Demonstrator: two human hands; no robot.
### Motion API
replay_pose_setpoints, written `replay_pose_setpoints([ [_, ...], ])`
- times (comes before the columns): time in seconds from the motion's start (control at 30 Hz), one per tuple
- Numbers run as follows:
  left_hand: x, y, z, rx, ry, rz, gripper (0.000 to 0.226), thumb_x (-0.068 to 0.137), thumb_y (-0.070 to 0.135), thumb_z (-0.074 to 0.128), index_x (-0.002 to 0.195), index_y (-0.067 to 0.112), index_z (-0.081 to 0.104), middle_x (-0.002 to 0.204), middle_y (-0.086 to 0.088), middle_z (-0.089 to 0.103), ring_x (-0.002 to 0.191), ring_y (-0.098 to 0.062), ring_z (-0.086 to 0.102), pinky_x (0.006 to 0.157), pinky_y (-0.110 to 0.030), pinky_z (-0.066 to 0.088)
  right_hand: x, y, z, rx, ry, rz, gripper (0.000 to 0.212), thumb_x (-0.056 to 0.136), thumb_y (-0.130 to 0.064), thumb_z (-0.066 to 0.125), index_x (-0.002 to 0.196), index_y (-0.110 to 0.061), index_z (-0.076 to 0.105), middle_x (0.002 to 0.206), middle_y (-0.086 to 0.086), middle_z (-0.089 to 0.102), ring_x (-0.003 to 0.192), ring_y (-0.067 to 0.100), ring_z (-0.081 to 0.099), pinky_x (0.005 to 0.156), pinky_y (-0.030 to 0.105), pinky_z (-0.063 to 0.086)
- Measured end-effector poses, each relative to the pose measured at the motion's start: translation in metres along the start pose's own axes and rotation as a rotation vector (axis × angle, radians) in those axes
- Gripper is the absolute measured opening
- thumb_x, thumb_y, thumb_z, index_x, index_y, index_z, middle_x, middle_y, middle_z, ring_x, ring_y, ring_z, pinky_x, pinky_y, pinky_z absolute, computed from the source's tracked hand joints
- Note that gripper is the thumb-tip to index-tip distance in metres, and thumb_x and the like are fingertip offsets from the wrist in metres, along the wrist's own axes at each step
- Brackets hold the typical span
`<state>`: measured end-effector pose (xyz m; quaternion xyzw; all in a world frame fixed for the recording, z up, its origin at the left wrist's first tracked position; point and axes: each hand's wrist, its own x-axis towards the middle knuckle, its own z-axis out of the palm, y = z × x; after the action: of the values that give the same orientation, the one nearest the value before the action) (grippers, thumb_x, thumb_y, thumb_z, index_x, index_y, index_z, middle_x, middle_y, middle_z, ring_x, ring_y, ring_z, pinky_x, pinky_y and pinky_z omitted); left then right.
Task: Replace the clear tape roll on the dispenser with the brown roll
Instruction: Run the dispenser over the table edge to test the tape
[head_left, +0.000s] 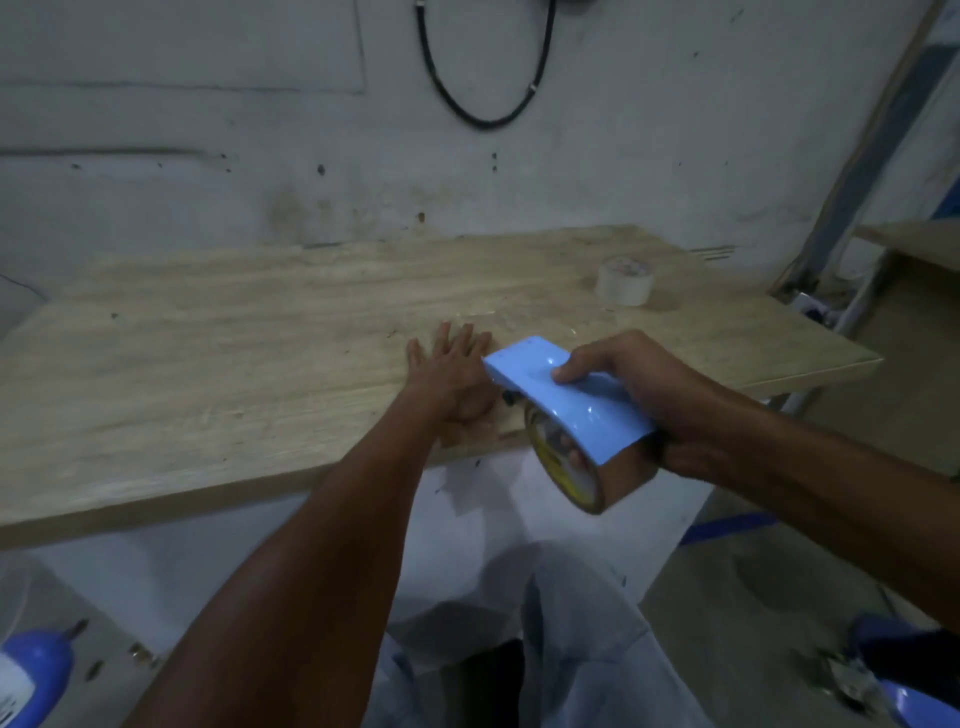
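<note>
My right hand (649, 395) has the dispenser (566, 400) in a full wrap, thumb pressed on top of the blue shell, other fingers curled under the back end. The brown roll (597, 483) is already seated in it, hanging below the shell, just off the near edge of the bench (234, 364). The dispenser's nose is tipped down toward the wood, next to my left hand (452, 379).

Left hand is flat on the bench, palm down, fingers spread w/ nothing in it. It looks like it's smoothing or pinning something to the wood, maybe the tape end, but it's too dim and blurry to tell.

The clear roll (623, 280) is off the dispenser, sitting upright on the far right of the bench, well apart from both hands.

So, my read: the swap itself is done, and I'm on the check/thread step. Next I need the brown end fed past the front and a short test pull, w/ my left holding the end down. The risk is the end sticking back on the roll. I also can't see whether the roll is fully on its hub.
</note>
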<state>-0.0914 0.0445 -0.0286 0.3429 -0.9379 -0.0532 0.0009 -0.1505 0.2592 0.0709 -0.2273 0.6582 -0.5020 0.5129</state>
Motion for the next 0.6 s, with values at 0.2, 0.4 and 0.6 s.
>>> replay_pose_setpoints([
  [0.2,0.021,-0.011,0.002,-0.085,0.041,-0.071,0.084,0.094,0.073,0.02,0.162,0.026,0.005,0.171,0.0,-0.002,0.156,-0.027,-0.01,0.119,-0.065,-0.002,0.034,-0.038,-0.005,-0.352,0.247,-0.296,0.027,0.076,-0.021,0.072,0.096,-0.003,0.069,0.08,0.01,0.071,0.066,0.025,0.067,0.061,0.031,0.049],
  [0.4,0.032,-0.025,0.003,-0.151,0.213,-0.199,0.076,0.096,0.065,0.029,0.158,0.022,0.022,0.169,-0.004,0.012,0.156,-0.028,0.005,0.12,-0.062,0.009,0.107,-0.039,-0.015,-0.884,0.548,-0.514,0.033,0.075,-0.039,0.073,0.073,-0.01,0.058,0.071,0.001,0.057,0.073,0.025,0.061,0.049,0.029,0.035],
  [0.6,0.041,-0.051,0.001,-0.115,0.231,-0.233,0.074,0.094,0.067,0.03,0.15,0.019,0.037,0.162,-0.009,0.03,0.151,-0.029,0.022,0.117,-0.057,0.017,0.155,-0.032,-0.02,-1.155,0.664,-0.638,0.031,0.082,-0.03,0.064,0.091,-0.001,0.065,0.095,0.016,0.069,0.094,0.038,0.064,0.068,0.036,0.042],
])
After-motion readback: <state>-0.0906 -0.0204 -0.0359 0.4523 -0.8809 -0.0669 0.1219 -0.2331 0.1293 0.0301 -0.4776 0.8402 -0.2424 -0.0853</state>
